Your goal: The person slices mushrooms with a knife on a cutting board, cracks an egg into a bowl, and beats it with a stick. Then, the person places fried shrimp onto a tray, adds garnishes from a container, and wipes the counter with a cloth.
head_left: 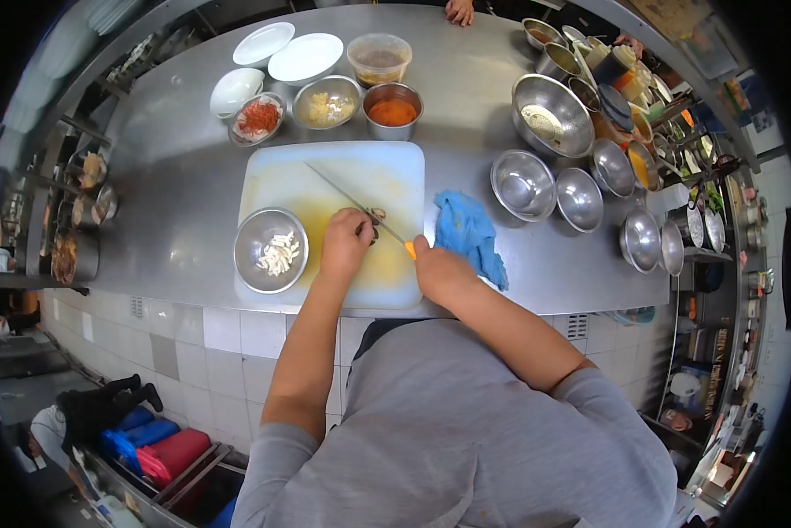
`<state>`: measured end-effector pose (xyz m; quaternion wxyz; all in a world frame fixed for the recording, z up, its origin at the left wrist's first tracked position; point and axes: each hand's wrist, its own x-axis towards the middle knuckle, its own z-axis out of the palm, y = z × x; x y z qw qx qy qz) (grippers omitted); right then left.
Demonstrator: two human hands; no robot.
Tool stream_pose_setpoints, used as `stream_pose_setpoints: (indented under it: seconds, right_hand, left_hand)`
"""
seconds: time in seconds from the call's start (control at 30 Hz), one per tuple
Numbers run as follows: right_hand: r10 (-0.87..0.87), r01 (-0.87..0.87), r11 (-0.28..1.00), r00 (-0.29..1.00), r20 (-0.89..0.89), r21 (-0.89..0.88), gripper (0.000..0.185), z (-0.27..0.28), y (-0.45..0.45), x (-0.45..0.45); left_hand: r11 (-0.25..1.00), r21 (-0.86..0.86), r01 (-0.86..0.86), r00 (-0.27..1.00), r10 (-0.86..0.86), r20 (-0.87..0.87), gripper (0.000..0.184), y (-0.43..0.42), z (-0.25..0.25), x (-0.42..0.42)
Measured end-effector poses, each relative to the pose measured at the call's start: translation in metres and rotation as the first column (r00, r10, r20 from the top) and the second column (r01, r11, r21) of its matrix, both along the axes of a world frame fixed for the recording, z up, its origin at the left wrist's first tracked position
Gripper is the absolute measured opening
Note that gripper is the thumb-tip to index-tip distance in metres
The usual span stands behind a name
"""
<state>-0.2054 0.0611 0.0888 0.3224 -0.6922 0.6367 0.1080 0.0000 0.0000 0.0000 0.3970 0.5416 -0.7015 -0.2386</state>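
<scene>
My right hand [445, 275] is closed round the yellow handle of a kitchen knife [338, 189], whose long blade points away to the upper left over the white cutting board [272, 167]. With bent fingers, my left hand [346, 239] grips a dark brown piece of food [375, 236] beside the blade; its kind is mostly hidden. A few small brown slices [378, 213] lie on the far side of the blade. On the board's left edge stands a metal bowl [250, 242] with white sliced pieces [278, 254]. A yellow stain covers the board's middle.
A blue cloth [466, 231] lies right of the board. Behind it stand a bowl of red shreds [260, 118], a bowl of pale chopped food [329, 107], an orange-filled pot [393, 112] and white plates [305, 58]. Several metal bowls [524, 186] line the right. Another person's hand [459, 11] rests at the far edge.
</scene>
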Motion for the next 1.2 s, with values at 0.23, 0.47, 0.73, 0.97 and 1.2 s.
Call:
stream_pose_setpoints:
  seconds: [0.23, 0.47, 0.73, 0.97, 1.2]
  right_hand:
    - [-0.015, 0.017, 0.999, 0.999, 0.041, -0.045, 0.029, -0.015, -0.014, 0.017]
    - [-0.006, 0.006, 0.999, 1.0, -0.003, -0.043, 0.028, 0.013, -0.006, 0.014]
    - [-0.015, 0.015, 1.0, 1.0, -0.004, 0.002, 0.026, 0.01, 0.006, 0.002]
    - [-0.046, 0.046, 0.999, 0.998, 0.049, -0.011, 0.026, -0.001, 0.011, 0.0]
    - [-0.029, 0.029, 0.999, 1.0, 0.006, -0.02, 0.022, 0.002, 0.019, 0.008]
  left_hand:
    - [0.999, -0.043, -0.008, 0.998, 0.01, 0.058, 0.01, -0.019, 0.012, 0.018]
    - [0.996, 0.03, 0.09, 0.983, -0.093, 0.157, 0.015, -0.003, 0.013, 0.014]
    - [0.991, 0.057, 0.124, 0.982, -0.13, 0.137, 0.012, 0.005, 0.006, 0.009]
    - [1.0, -0.021, 0.005, 0.99, -0.002, 0.144, 0.011, 0.012, -0.003, 0.007]
    - [0.999, -0.026, 0.04, 0.985, -0.035, 0.168, 0.01, 0.013, -0.003, 0.013]
